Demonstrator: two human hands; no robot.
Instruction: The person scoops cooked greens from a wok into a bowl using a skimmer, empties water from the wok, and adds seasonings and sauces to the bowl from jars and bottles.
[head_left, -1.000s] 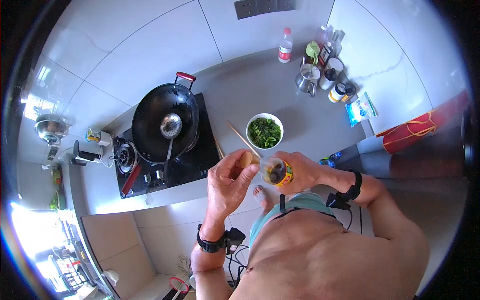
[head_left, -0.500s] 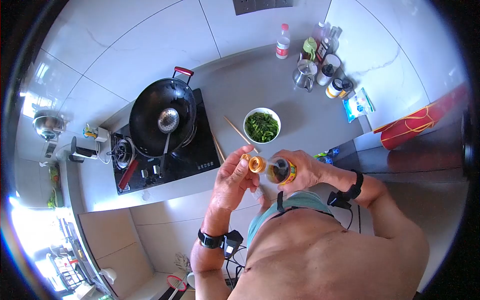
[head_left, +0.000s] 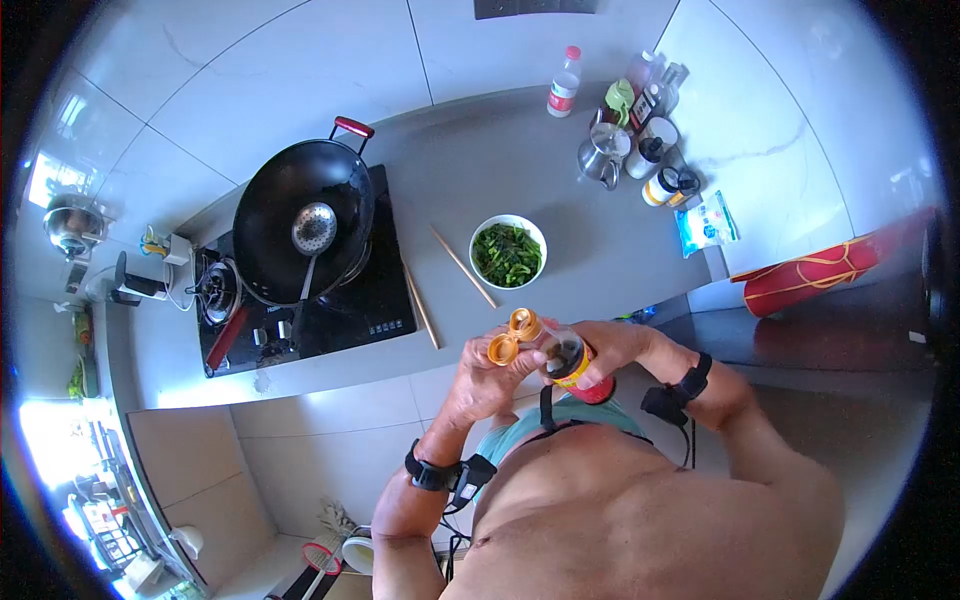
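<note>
A sauce bottle [head_left: 566, 360] with dark contents, a yellow and red label and an orange flip cap [head_left: 523, 324] is held in front of my waist. It tilts with its neck to the upper left, and the cap's lid [head_left: 503, 349] hangs open. My right hand [head_left: 612, 348] wraps round the bottle's body. Fingers of my left hand [head_left: 490, 378] close round the neck, just below the lid. On the counter beyond stands a white bowl [head_left: 541, 268] of chopped green leafy vegetables [head_left: 507, 254], with one chopstick [head_left: 463, 265] lying to its left.
A black wok [head_left: 270, 205] with a skimmer [head_left: 314, 229] in it sits on the stove [head_left: 385, 290] at left. More chopsticks [head_left: 420, 305] lie by the stove's edge. Several bottles and jars, a metal pitcher [head_left: 603, 155] and a blue-white packet [head_left: 707, 224] stand at the back right.
The bottle has turned so its cap faces up more, and the lid now hangs lower left of the mouth. My left hand has shifted from the lid to the neck.
</note>
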